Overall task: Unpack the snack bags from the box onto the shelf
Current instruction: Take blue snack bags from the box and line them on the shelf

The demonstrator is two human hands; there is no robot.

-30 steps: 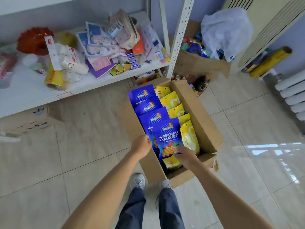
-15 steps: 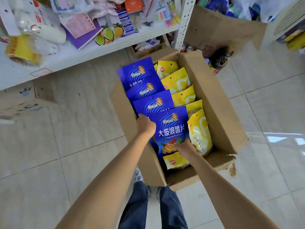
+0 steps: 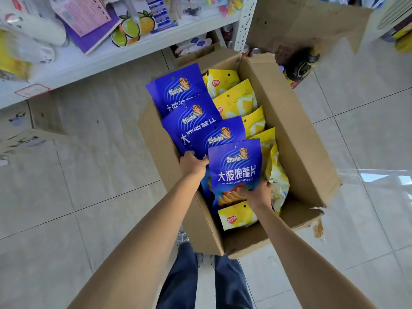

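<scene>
An open cardboard box (image 3: 296, 139) sits on the tiled floor (image 3: 89, 175) just below the white shelf (image 3: 93, 61), and every snack bag I can see is in it; none of these has reached the shelf. Down the left side of the box runs a row of four blue bags, overlapping like roof tiles. The nearest blue bag (image 3: 235, 172) is the only one fully readable: large white characters "大波浪薯片", with "DaBoLangShuPian" in small letters beneath, and a picture of ridged chips lower down. The other three blue bags (image 3: 178, 90) carry the same wavy logo at the top, too blurred to read.

Beside them on the right stand the yellow bags (image 3: 234, 99), five in the row that I can count, each with a small red badge I cannot read, plus one more yellow bag (image 3: 236, 216) lying at the near end under the front blue one.

The left hand (image 3: 192, 165) grips the left edge of the nearest blue bag, fingers tucked behind it. The right hand (image 3: 258, 194) pinches the same bag at its lower right corner.
</scene>
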